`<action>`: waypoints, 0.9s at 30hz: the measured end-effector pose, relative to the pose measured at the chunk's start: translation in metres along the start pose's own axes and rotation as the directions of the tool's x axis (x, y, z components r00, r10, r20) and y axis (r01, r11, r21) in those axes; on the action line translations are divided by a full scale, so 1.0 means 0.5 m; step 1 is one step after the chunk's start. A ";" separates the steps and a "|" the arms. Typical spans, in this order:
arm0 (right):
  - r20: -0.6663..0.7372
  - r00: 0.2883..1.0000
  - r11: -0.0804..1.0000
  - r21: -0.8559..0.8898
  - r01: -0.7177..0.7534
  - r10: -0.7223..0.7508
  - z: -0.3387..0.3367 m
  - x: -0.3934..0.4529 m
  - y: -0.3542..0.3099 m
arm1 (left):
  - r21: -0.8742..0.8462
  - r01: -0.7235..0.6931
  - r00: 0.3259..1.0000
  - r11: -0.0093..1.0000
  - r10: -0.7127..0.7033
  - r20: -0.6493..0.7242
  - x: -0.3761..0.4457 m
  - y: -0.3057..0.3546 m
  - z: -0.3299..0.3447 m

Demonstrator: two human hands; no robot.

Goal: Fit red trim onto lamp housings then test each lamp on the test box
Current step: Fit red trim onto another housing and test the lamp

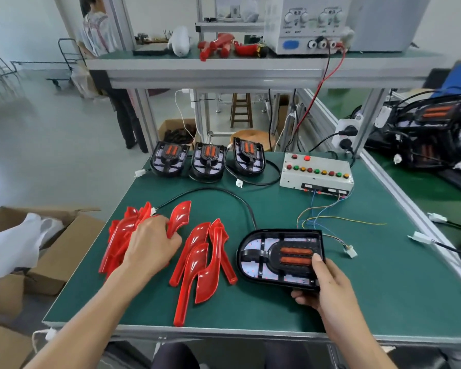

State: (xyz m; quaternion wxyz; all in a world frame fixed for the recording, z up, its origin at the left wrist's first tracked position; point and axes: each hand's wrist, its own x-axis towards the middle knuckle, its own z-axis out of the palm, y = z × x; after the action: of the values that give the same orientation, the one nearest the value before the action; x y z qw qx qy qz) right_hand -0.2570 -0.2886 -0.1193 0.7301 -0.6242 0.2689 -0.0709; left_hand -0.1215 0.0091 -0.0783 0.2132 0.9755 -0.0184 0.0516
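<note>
The red trim pieces (197,259) look like thin, glossy moulded plastic: light, fairly stiff, likely slippery and prone to snapping at their narrow stems, so the broad scooped end seems the safer hold. They lie scattered on the left of the green table (357,288). The left hand (152,243) rests on the pile, fingers curled over a piece. The right hand (328,286) grips the near edge of the black lamp housing (280,258), thumb on top, just right of the trims.
</note>
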 end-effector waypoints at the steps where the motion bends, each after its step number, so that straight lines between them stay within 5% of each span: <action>1: 0.001 1.000 0.999 -0.033 0.000 0.001 -0.003 -0.003 0.000 | -0.042 -0.018 0.999 0.999 0.016 -0.033 -0.008 0.011 -0.008; 4: -0.011 0.998 0.957 -0.284 0.061 -0.067 -0.018 -0.014 -0.007 | -0.208 -0.057 0.995 0.977 0.038 -0.092 -0.038 0.055 -0.029; 8: -0.007 0.974 0.699 -0.698 0.157 -0.225 -0.042 -0.026 -0.024 | -0.384 -0.169 0.984 0.908 0.132 -0.119 -0.076 0.115 -0.020; 13: -0.078 0.976 0.489 -0.871 0.033 -0.203 -0.048 -0.037 -0.043 | -0.578 -0.239 0.965 0.780 0.257 -0.052 -0.120 0.192 0.033; 16: -0.129 0.907 0.517 -0.849 0.109 -0.401 -0.038 -0.059 -0.056 | -0.761 -0.122 0.970 0.637 0.239 0.045 -0.144 0.235 0.070; 18: 0.003 0.828 0.550 -0.746 0.376 -0.561 -0.016 -0.078 -0.065 | -0.834 -0.045 0.969 0.549 0.227 0.097 -0.155 0.261 0.092; 21: 0.223 0.782 0.569 -0.574 0.588 -0.583 0.021 -0.103 -0.065 | -0.872 0.013 0.974 0.489 0.192 0.122 -0.161 0.291 0.113; 27: 0.157 0.819 0.690 -0.467 0.554 -0.551 0.031 -0.106 -0.054 | -0.846 0.005 0.997 0.534 0.063 0.046 -0.165 0.316 0.128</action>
State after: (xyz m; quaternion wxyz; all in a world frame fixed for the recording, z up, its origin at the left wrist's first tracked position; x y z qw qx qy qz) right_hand -0.2881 -0.2573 -0.0760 0.4914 -0.8406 0.0760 -0.2146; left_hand -0.2068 -0.1599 -0.0798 0.6558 0.7522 -0.0646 0.0054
